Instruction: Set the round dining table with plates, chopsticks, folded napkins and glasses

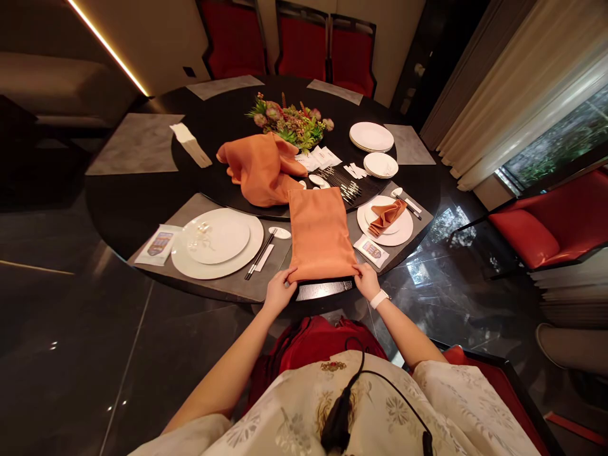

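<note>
An orange cloth napkin stretches from the table's near edge toward the turntable, its near corners pinched in my two hands. My left hand closes on the left corner. On the right corner my right hand is closed, a white band on its wrist. Left of the napkin are stacked white plates, a pair of black chopsticks and a small white rest. To its right, a folded orange napkin sits on another plate setting, with a printed packet beside it.
A crumpled orange cloth lies on the black turntable near a flower arrangement, many chopsticks and plate stacks. Grey placemats line the round table. Red chairs stand behind; another red chair is at right.
</note>
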A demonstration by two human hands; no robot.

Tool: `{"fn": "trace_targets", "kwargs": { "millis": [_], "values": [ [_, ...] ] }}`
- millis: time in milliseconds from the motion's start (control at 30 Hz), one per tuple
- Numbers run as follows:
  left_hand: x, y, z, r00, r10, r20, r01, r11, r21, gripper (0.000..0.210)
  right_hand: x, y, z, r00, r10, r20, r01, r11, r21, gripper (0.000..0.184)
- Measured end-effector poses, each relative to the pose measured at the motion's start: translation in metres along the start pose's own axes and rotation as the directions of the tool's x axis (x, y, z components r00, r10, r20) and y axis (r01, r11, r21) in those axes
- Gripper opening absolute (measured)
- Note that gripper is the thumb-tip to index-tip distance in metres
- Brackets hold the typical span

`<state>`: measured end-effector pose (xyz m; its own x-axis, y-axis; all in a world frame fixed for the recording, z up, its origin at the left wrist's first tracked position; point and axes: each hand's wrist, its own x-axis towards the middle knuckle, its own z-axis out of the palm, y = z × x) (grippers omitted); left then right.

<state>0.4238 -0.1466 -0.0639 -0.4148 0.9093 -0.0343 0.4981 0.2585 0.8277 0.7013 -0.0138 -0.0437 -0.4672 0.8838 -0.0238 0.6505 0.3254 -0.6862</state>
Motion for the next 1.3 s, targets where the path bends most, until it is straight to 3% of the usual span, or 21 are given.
{"fn": "trace_targets", "kwargs": {
  "millis": [100, 167, 300, 400, 467, 533, 600, 700, 867, 1000, 1100, 1167, 1233, 1300],
  "values": [
    [-0.003, -0.002, 0.002, 0.998, 0.064, 0.016, -0.066, 0.97, 0.233, 0.031, -0.005, 0.009, 0.011, 0.995, -0.047, 0.09, 0.066, 0.971, -0.228, 0.02],
    [-0.009, -0.009, 0.004, 0.994, 0.086, 0.064, -0.103, 0.938, 0.332, 0.024, -0.011, 0.017, 0.017, 0.985, -0.105, 0.138, 0.141, 0.948, -0.286, 0.019],
    [-0.021, -0.027, 0.005, 0.948, 0.251, 0.193, -0.308, 0.877, 0.369, 0.011, -0.021, 0.032, 0.019, 0.932, -0.258, 0.255, 0.301, 0.942, -0.147, 0.018],
    [-0.022, -0.034, 0.005, 0.896, 0.274, 0.351, -0.378, 0.885, 0.274, 0.01, -0.02, 0.037, 0.015, 0.955, -0.136, 0.265, 0.137, 0.99, 0.014, 0.018],
    [-0.017, -0.035, 0.006, 0.911, 0.178, 0.373, -0.272, 0.937, 0.218, 0.008, -0.013, 0.038, 0.014, 0.978, 0.014, 0.21, -0.027, 0.998, 0.06, 0.013],
    [-0.008, -0.034, 0.008, 0.96, 0.028, 0.278, -0.062, 0.991, 0.114, 0.009, -0.001, 0.038, 0.016, 0.98, 0.13, 0.153, -0.14, 0.988, 0.06, 0.01],
    [0.003, -0.033, 0.01, 0.975, -0.152, 0.164, 0.158, 0.987, -0.021, 0.023, 0.014, 0.039, 0.02, 0.968, 0.223, 0.113, -0.229, 0.972, 0.051, 0.012],
    [0.02, -0.032, 0.013, 0.923, -0.368, 0.115, 0.378, 0.923, -0.079, 0.041, 0.036, 0.042, 0.027, 0.931, 0.36, 0.065, -0.362, 0.932, 0.033, 0.014],
    [0.034, -0.025, 0.011, 0.821, -0.554, 0.138, 0.567, 0.819, -0.082, 0.061, 0.059, 0.04, 0.028, 0.881, 0.464, 0.094, -0.463, 0.886, -0.03, 0.025],
    [0.035, -0.019, 0.007, 0.766, -0.563, 0.31, 0.636, 0.732, -0.242, 0.083, 0.061, 0.032, 0.024, 0.895, 0.43, 0.123, -0.428, 0.903, -0.042, 0.026],
    [0.033, -0.019, 0.003, 0.809, -0.432, 0.399, 0.556, 0.783, -0.278, 0.09, 0.056, 0.027, 0.021, 0.926, 0.364, 0.097, -0.367, 0.93, 0.01, 0.031],
    [0.031, -0.019, 0.0, 0.893, -0.314, 0.323, 0.394, 0.892, -0.222, 0.086, 0.053, 0.027, 0.019, 0.965, 0.254, 0.061, -0.258, 0.963, 0.078, 0.039],
    [0.03, -0.018, -0.003, 0.969, -0.136, 0.206, 0.152, 0.986, -0.062, 0.074, 0.05, 0.027, 0.018, 0.996, 0.088, -0.002, -0.087, 0.99, 0.109, 0.045],
    [0.029, -0.014, -0.006, 0.992, 0.019, 0.127, -0.038, 0.988, 0.152, 0.06, 0.047, 0.027, 0.019, 0.997, -0.052, -0.049, 0.055, 0.997, 0.049, 0.044]
  ]
}}
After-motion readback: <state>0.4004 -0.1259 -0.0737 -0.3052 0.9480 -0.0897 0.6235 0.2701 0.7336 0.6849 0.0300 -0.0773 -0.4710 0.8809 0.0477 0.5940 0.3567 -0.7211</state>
